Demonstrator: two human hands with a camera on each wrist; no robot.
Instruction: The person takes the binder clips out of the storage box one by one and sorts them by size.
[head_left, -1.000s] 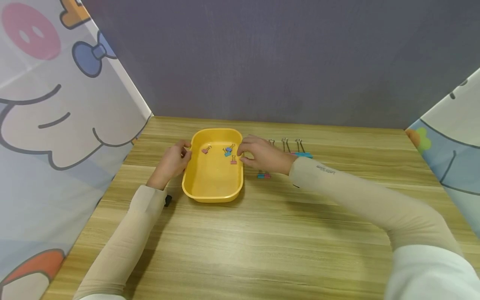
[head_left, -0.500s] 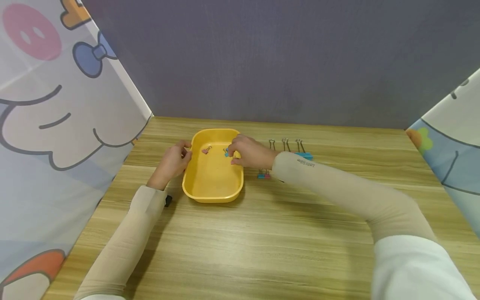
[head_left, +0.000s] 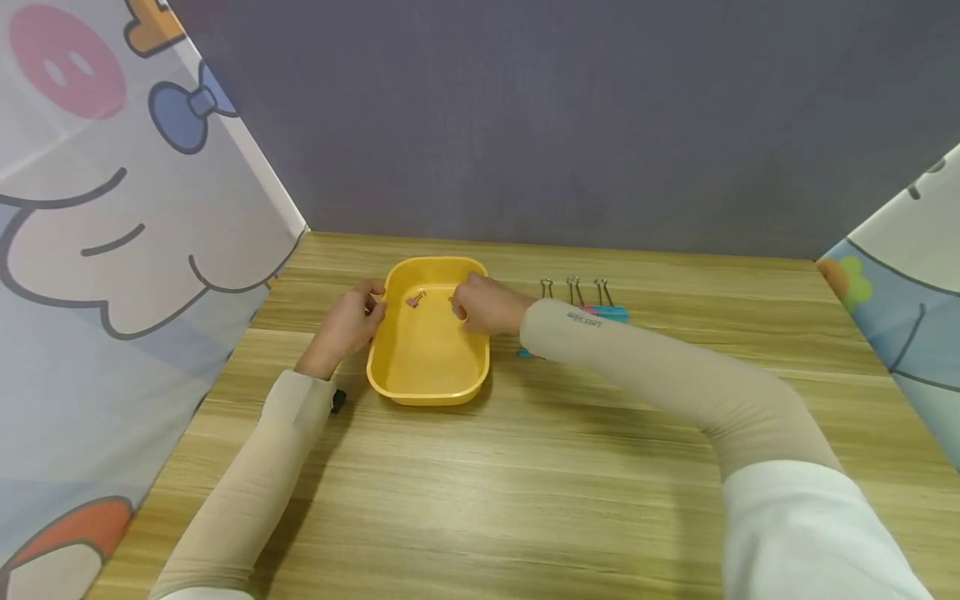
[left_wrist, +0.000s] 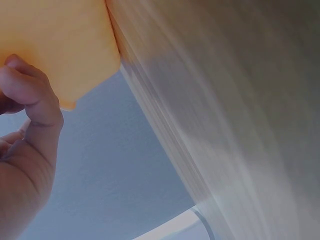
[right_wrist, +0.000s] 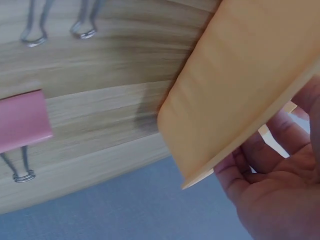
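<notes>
In the head view a yellow plastic tub (head_left: pixel 427 358) stands on the wooden table. My left hand (head_left: pixel 347 325) holds its left rim, and in the left wrist view the bent thumb (left_wrist: pixel 25 85) lies against the tub wall (left_wrist: pixel 65 45). My right hand (head_left: pixel 491 304) reaches over the right rim, its fingers bent down inside. The right wrist view shows this hand (right_wrist: pixel 280 170) behind the tub's wall (right_wrist: pixel 235 75); I cannot tell whether its fingertips hold a clip. A small pink binder clip (head_left: pixel 415 301) lies in the tub; other small clips are mostly hidden by the right hand.
Right of the tub lie large binder clips, a blue one (head_left: pixel 612 313) and a pink one (right_wrist: pixel 24 120), wire handles pointing back. A small blue clip (head_left: pixel 527 353) shows below the right sleeve (head_left: pixel 637 350). A grey wall (head_left: pixel 555 125) rises behind the table.
My right hand has moved left from the tub's right rim into the tub, covering the small clips there. The left hand stays at the left rim.
</notes>
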